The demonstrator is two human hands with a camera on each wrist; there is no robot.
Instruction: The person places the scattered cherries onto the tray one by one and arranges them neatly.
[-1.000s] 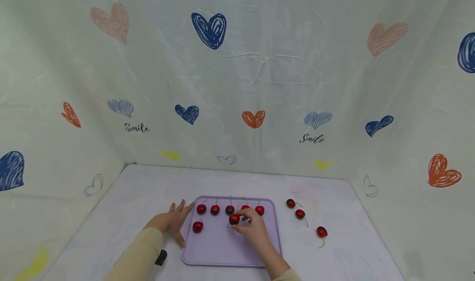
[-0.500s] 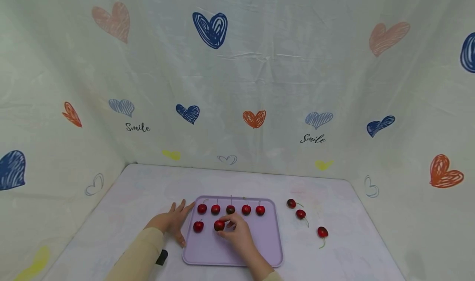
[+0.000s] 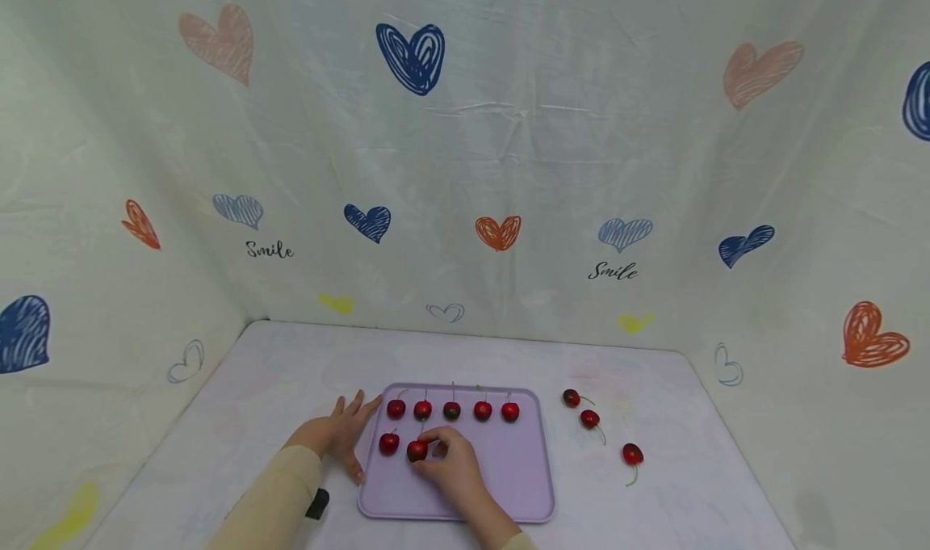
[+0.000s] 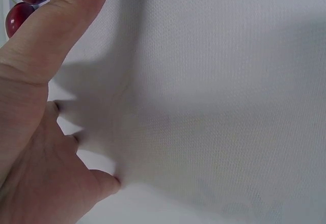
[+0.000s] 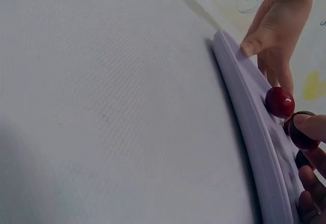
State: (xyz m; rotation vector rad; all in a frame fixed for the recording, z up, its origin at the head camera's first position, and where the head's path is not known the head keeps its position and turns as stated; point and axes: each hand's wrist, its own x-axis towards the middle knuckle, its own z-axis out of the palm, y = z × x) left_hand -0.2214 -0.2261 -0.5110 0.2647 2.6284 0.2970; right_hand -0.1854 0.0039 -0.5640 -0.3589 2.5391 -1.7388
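A lilac tray (image 3: 501,485) lies on the table, with a back row of several dark red cherries and one cherry (image 3: 388,443) in front of it at the left. My right hand (image 3: 454,468) pinches another cherry (image 3: 417,451) between thumb and fingers, just right of that one, its stem pointing up. The right wrist view shows this held cherry (image 5: 300,138) close over the tray, near a second cherry (image 5: 279,102). My left hand (image 3: 343,434) rests with fingers spread at the tray's left edge; its thumb (image 4: 61,25) fills the upper left of the left wrist view.
Right of the tray, three stemmed cherries lie on the table: one at the back (image 3: 571,398), one in the middle (image 3: 590,419) and one nearer (image 3: 632,454). A small black object (image 3: 317,503) shows beside my left sleeve. A heart-printed curtain (image 3: 465,170) hangs behind the table.
My right hand has carried its cherry left and toward the front of the tray, beside the front-row cherry. The back-row cherries it covered now show. My left hand has stayed in place.
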